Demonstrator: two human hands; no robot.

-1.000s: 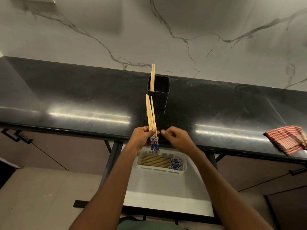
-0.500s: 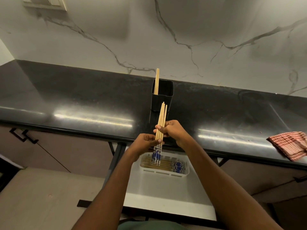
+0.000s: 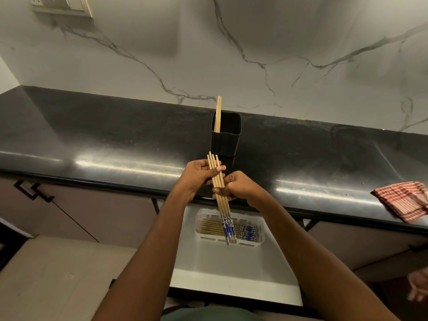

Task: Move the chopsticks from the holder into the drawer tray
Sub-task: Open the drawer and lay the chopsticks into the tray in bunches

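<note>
Both hands' grip closed on chopstick bundle, patterned ends over tray.

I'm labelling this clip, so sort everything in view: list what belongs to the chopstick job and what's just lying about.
Part of the job:
- bundle of chopsticks, held by left hand and right hand
- black holder, chopsticks left in holder
- white drawer tray, chopsticks already in tray

Just lying about:
- red checked cloth on the counter
- wall switch plate
</note>
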